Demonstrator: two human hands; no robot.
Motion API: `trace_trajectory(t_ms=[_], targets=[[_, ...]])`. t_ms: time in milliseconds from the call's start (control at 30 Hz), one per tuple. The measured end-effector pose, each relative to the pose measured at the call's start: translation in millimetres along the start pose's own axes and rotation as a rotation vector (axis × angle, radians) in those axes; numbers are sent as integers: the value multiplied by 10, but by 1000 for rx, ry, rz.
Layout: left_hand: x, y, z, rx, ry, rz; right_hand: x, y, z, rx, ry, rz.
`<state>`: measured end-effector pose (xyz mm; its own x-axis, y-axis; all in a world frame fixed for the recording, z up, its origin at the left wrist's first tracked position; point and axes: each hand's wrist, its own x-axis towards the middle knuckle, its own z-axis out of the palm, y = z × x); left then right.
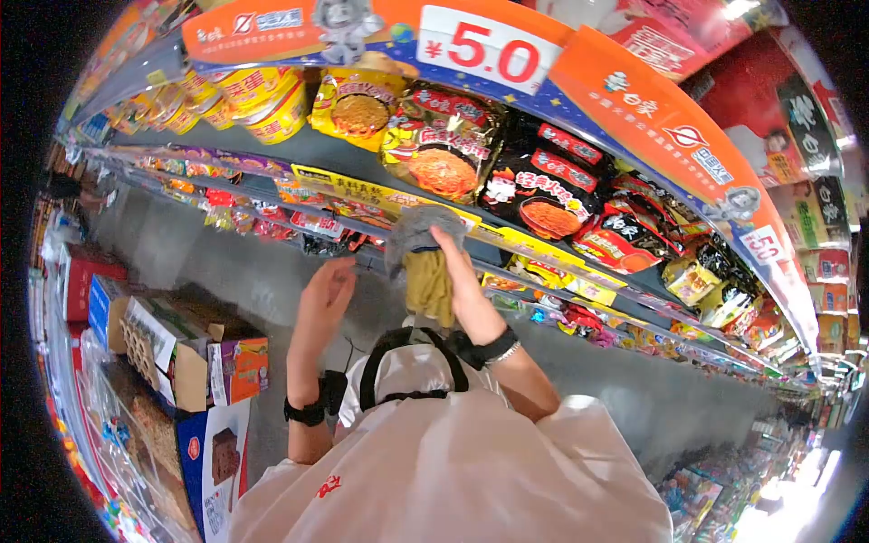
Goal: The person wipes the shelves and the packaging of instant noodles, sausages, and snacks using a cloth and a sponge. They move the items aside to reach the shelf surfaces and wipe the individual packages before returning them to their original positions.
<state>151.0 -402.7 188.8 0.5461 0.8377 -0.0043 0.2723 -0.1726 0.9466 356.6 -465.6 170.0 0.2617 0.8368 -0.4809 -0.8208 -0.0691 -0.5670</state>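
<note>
My right hand is closed on a bunched grey cloth, which comes up against the front edge of the noodle shelf in this view. An olive-yellow cloth hangs below the grey one, from the same grip. To the left of the cloths, my left hand is raised, holding nothing, with its fingers loosely bent and apart. Closest to the cloths on the shelf are packs of instant noodles, among them a black and yellow pack and a black pack.
An orange and blue price banner curves along the upper shelf. Yellow noodle tubs stand at the left of the shelf. Open cartons are stacked at my left. Grey floor shows along the aisle.
</note>
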Motion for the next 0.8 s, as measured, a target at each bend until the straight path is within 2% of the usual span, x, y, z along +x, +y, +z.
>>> trace_trajectory(t_ms=[100,200,233,300,367,433,533,633,667,700,767,800], targets=[[-44,190,39,130,-109,-43,70,68,-41,-2,99,-69],[-16,198,78,172,-216,-78,25,39,-165,-14,196,-297],[-21,159,91,155,-247,-91,-20,8,-239,-11,204,-297],[4,12,116,107,-239,-97,-175,-119,-422,36,353,-224],[47,-49,138,51,-221,-94,-344,-210,-610,42,368,-353],[102,-54,140,104,-246,-62,-533,-358,-785,52,495,-378],[129,-56,185,138,-287,-41,-726,-551,-1362,156,531,-389],[165,-152,313,105,-389,-108,-1018,-811,-1424,274,520,-373],[174,-256,364,33,-441,-108,-1006,-828,-1569,237,593,-481],[186,-263,398,29,-451,-103,-1035,-842,-1595,238,601,-490],[222,-225,475,241,-474,-23,-1083,-899,-1602,202,651,-481],[235,-214,517,238,-473,-11,-1094,-916,-1528,188,630,-445]])
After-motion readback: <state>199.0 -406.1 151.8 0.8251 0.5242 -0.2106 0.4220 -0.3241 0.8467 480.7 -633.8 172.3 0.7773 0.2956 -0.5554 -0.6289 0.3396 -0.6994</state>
